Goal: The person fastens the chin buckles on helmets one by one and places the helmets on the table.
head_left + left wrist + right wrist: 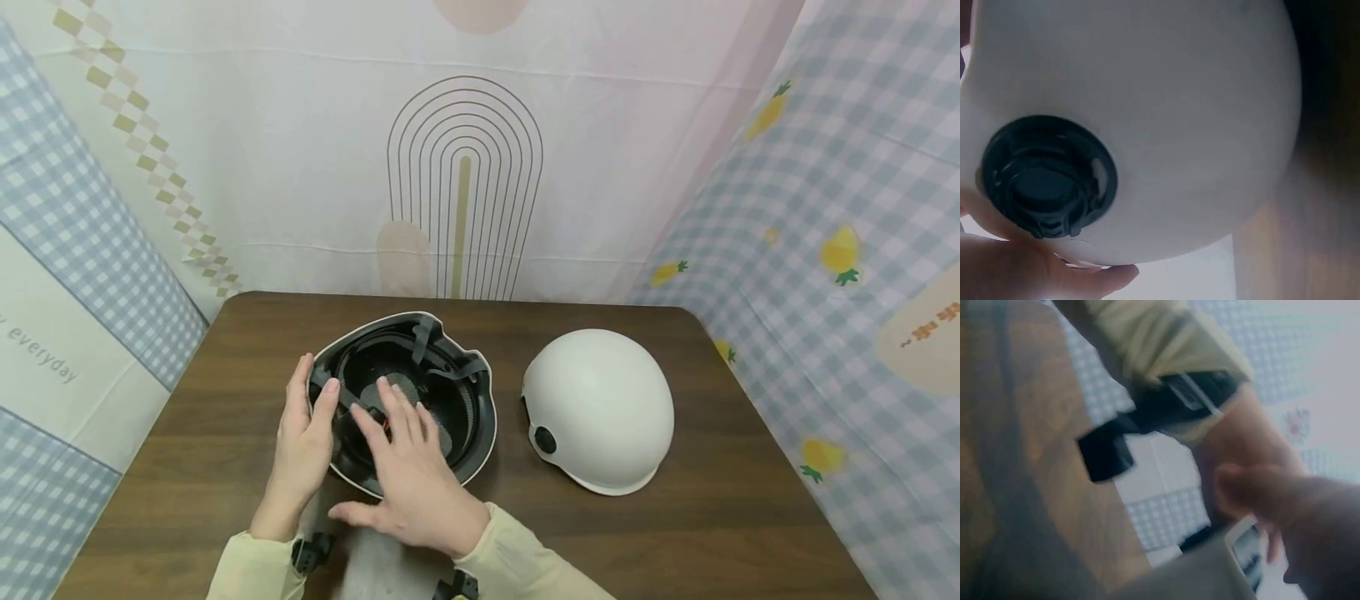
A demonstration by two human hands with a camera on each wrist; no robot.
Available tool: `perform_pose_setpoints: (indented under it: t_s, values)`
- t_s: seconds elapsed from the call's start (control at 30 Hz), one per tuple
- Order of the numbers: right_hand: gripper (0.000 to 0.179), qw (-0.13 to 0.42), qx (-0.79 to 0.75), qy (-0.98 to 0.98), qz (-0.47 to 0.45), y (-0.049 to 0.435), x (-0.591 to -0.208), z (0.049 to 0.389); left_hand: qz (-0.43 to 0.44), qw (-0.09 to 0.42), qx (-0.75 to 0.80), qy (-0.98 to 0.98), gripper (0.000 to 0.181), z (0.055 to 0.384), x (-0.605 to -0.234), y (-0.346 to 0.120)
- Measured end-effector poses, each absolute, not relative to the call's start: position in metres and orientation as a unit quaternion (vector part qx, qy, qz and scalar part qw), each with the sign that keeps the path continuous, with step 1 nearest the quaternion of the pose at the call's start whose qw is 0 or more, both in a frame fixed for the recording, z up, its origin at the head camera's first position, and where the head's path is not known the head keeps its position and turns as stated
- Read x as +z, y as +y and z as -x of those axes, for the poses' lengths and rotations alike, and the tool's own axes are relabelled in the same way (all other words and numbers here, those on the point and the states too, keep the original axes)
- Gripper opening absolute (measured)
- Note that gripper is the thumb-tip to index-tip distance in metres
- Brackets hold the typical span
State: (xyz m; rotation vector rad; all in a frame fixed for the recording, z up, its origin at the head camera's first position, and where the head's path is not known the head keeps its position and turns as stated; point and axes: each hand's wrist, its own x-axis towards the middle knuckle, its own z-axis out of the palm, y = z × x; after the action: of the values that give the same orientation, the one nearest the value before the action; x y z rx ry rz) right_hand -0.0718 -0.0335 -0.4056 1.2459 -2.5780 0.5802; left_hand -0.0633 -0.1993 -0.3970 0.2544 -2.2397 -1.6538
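An upturned white helmet (483, 450) with a black lining lies left of the table's middle, its opening facing up. My left hand (296, 446) grips its left rim between thumb and fingers. Over the near part of the opening my right hand (416, 492) is held with fingers spread and holding nothing; it hides part of the lining. Dark straps (453, 368) cross the inside at the far right. The left wrist view shows the white shell (1197, 125) close up, with a round black fitting (1047, 178) on its side.
A second white helmet (600, 404) stands dome up to the right, with a black round fitting (545, 439). A pale sheet (382, 567) lies at the front of the wooden table (720, 500). Patterned cloths (615, 167) hang behind and at both sides.
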Motion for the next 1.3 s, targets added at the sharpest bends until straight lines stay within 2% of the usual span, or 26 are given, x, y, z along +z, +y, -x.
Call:
perform_pose_setpoints:
  t_s: [0.27,0.47,1.0,1.13,1.3]
  values:
    - [0.107,0.129,0.126,-0.898,-0.401,-0.051,-0.413,0.064,-0.089,0.134,-0.634,-0.757,0.060,0.059,-0.390,-0.194]
    - [0.106,0.146,0.104,-0.903,-0.390,-0.054,-0.420,0.066,-0.069,0.130,-0.643,-0.752,0.058,0.056,-0.388,-0.191]
    - [0.080,0.158,0.118,-0.895,-0.400,-0.054,-0.417,0.069,-0.070,0.135,-0.649,-0.746,0.056,0.054,-0.386,-0.189]
    - [0.077,0.152,0.126,-0.897,-0.395,-0.053,-0.415,0.071,-0.079,0.148,-0.657,-0.735,0.056,0.056,-0.386,-0.189]
    - [0.064,0.147,0.166,-0.897,-0.382,-0.051,-0.410,0.074,-0.104,0.150,-0.656,-0.733,0.058,0.058,-0.388,-0.191]
